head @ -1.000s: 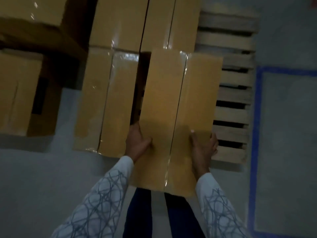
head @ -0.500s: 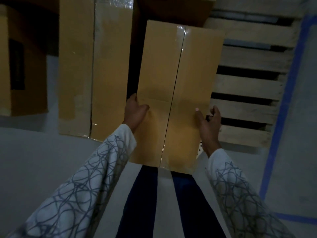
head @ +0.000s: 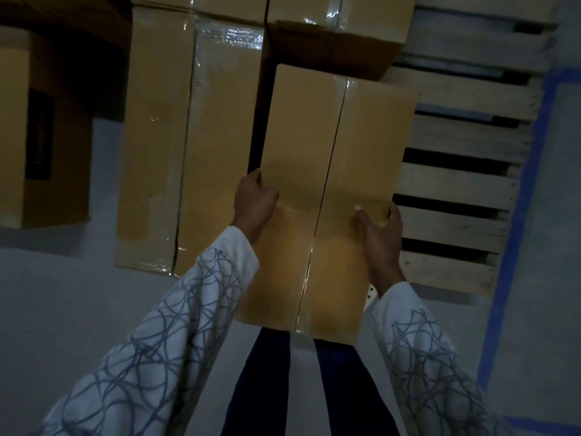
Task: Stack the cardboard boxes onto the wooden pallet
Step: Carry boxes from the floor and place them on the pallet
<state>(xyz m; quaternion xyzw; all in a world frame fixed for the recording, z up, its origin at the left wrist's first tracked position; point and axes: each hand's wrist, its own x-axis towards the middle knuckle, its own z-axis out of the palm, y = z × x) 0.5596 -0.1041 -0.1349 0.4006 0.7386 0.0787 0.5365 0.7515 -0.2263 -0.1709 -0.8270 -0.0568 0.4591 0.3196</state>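
I hold a long taped cardboard box (head: 330, 158) in front of me, its far end over the wooden pallet (head: 456, 184). My left hand (head: 254, 204) grips its left edge and my right hand (head: 380, 228) grips its right edge. A second taped box (head: 188, 146) lies on the pallet just left of the held one. Another box (head: 339, 20) sits on the pallet beyond it.
A further cardboard box (head: 41, 130) stands on the grey floor at the left. Blue tape (head: 518, 234) marks the floor along the pallet's right side. My dark trouser legs show below the held box. Bare pallet slats lie to the right.
The held box has dropped lower in view and sits nearer the pallet slats, still gripped by both hands. My view has shifted slightly, showing more of the boxes at the back.
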